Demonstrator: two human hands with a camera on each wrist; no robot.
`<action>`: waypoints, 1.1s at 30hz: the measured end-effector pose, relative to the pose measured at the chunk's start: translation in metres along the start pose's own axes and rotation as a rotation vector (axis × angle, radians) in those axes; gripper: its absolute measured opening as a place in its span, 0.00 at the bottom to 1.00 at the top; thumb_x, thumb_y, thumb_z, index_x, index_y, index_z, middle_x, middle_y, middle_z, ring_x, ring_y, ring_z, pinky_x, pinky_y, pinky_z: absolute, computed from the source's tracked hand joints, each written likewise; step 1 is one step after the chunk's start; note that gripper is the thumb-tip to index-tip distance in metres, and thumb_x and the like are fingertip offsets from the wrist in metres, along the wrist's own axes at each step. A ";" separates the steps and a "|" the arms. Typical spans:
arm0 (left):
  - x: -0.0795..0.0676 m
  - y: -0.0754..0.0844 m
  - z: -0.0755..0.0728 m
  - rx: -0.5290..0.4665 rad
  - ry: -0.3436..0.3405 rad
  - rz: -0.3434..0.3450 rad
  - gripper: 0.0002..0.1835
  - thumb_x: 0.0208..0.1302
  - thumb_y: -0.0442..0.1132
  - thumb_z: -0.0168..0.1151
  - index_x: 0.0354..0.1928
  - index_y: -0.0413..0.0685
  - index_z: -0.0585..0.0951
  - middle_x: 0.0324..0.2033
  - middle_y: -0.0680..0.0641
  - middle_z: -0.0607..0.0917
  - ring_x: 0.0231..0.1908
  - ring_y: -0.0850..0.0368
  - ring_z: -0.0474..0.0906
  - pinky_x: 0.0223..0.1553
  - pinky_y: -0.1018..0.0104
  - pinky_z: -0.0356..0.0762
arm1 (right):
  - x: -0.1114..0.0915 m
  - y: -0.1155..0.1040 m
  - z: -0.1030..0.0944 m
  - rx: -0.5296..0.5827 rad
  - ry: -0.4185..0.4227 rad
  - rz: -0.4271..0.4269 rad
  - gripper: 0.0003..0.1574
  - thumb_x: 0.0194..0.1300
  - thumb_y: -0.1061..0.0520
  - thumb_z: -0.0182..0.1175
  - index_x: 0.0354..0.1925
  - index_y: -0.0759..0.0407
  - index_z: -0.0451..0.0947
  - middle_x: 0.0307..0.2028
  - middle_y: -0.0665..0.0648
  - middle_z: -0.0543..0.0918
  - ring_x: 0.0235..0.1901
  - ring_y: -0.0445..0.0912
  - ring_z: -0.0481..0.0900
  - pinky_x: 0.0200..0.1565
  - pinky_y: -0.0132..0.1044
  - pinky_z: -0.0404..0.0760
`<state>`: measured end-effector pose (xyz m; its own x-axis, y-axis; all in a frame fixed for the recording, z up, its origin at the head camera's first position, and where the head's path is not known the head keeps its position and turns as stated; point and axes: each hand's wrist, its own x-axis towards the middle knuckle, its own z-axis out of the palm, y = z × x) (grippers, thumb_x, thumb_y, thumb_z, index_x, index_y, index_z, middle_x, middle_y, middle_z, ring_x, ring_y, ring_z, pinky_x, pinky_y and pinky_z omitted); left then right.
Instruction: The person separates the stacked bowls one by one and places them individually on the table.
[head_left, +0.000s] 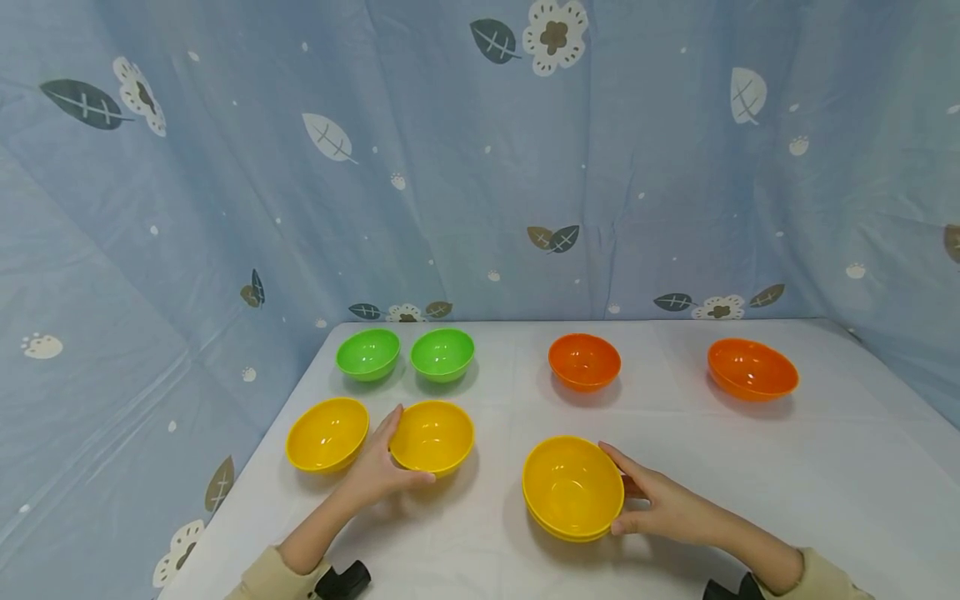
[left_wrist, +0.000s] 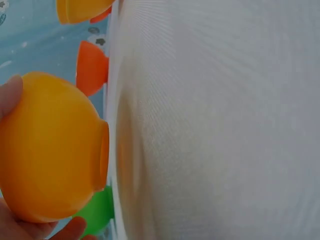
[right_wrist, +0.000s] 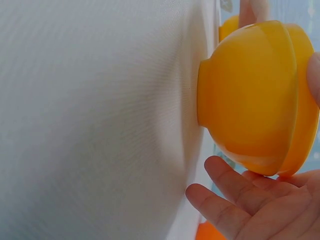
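My left hand (head_left: pixel 377 468) grips a yellow bowl (head_left: pixel 433 437) by its left side, thumb at the near side and fingers round the far rim. In the left wrist view this bowl (left_wrist: pixel 55 150) stands upright, its foot close to the cloth; I cannot tell if it touches. On the right, my right hand (head_left: pixel 663 504) holds two nested yellow bowls (head_left: pixel 573 487) by their right side. The right wrist view shows the nested pair (right_wrist: pixel 255 100) with one rim above the other and some fingers spread below. Another yellow bowl (head_left: pixel 327 435) sits just left of my left hand.
Two green bowls (head_left: pixel 368 356) (head_left: pixel 442 355) stand side by side at the back left. An orange bowl (head_left: pixel 584 362) is at the back middle, and a second orange bowl (head_left: pixel 752 370) farther right. White cloth (head_left: pixel 495 533) covers the table; a blue patterned curtain (head_left: pixel 450 167) hangs behind.
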<state>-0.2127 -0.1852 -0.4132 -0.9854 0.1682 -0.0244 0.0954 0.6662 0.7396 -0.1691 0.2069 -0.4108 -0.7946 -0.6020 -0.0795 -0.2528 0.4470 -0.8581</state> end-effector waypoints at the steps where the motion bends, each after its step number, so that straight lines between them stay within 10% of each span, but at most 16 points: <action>1: 0.000 -0.001 0.000 0.002 0.004 -0.003 0.63 0.36 0.52 0.76 0.70 0.36 0.47 0.69 0.36 0.50 0.68 0.39 0.47 0.65 0.44 0.49 | 0.000 0.000 0.000 0.000 0.000 -0.001 0.56 0.59 0.50 0.61 0.69 0.71 0.39 0.65 0.74 0.54 0.55 0.63 0.69 0.53 0.49 0.73; 33: -0.013 -0.004 -0.010 0.128 -0.039 -0.046 0.64 0.37 0.53 0.75 0.68 0.28 0.46 0.66 0.28 0.50 0.65 0.34 0.49 0.63 0.42 0.51 | 0.000 -0.001 -0.001 0.019 0.003 0.029 0.56 0.58 0.49 0.62 0.69 0.70 0.39 0.65 0.74 0.54 0.55 0.61 0.70 0.53 0.51 0.72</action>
<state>-0.2022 -0.1976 -0.4093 -0.9832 0.1615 -0.0845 0.0695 0.7611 0.6450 -0.1690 0.2072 -0.4093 -0.8029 -0.5871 -0.1030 -0.2193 0.4516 -0.8648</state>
